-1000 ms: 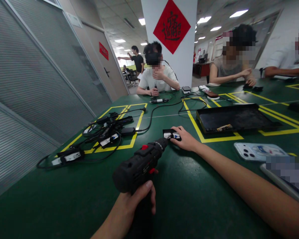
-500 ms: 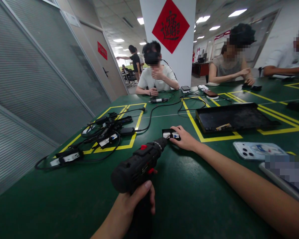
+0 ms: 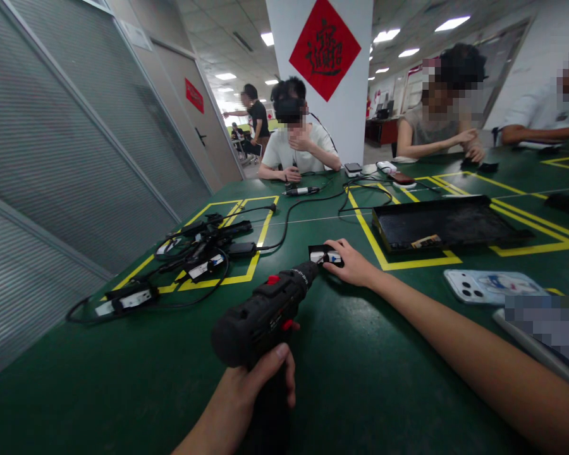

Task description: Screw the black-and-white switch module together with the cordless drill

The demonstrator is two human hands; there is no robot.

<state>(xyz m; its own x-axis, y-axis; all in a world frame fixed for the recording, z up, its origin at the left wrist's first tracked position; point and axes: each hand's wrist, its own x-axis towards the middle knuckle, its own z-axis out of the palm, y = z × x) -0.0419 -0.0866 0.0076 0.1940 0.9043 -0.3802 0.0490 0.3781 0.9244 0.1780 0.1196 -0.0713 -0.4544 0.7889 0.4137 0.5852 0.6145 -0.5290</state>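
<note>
Power drill, gripped by the left hand, is apparently engaging the small part the right hand is grasping, next calling for steady pressure.

Black tray, phone lying lens-side up, red diamond sign on white pillar, grey-brown door

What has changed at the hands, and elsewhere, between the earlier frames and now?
At the hands, nothing visibly: the left hand still grips the power drill, and the right hand still holds the small black-and-white part. Nothing was taken up or let go. In the background, the standing person shifted posture slightly, one arm still outstretched.
</note>
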